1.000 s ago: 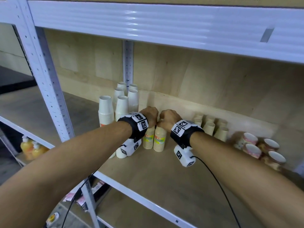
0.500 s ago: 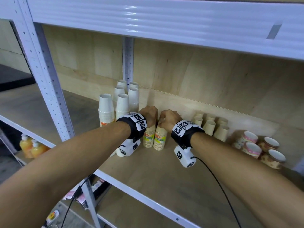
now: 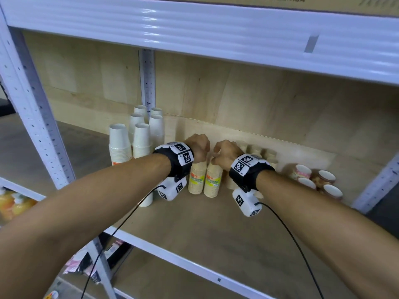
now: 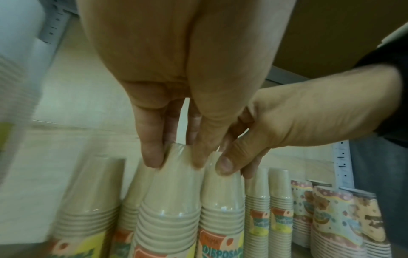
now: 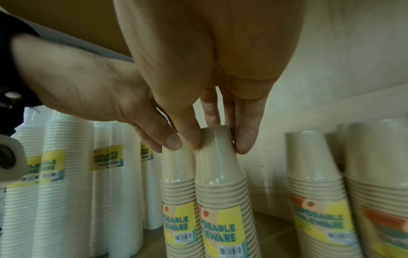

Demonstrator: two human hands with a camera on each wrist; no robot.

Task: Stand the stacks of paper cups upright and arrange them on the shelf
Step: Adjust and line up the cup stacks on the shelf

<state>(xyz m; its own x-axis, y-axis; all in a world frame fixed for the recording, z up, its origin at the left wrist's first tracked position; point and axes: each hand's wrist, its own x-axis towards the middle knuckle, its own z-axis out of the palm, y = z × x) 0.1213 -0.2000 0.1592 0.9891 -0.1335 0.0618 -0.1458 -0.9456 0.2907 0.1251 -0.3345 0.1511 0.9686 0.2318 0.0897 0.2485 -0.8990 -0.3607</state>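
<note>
Each grip pinches a tan cup stack's top: left hand (image 4: 176, 97) on left stack (image 3: 197, 178), right hand (image 5: 212, 83) on right stack (image 3: 213, 180). All visible stacks seem upright; probably only final aligning remains.

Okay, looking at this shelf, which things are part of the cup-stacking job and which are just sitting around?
Part of the job:
- left hand pinching a tan cup stack
- right hand pinching the neighbouring tan stack
- white cup stacks
- other tan stacks
- patterned cup stacks
- shelf

Just lying about:
- orange bottles on the lower level
</note>
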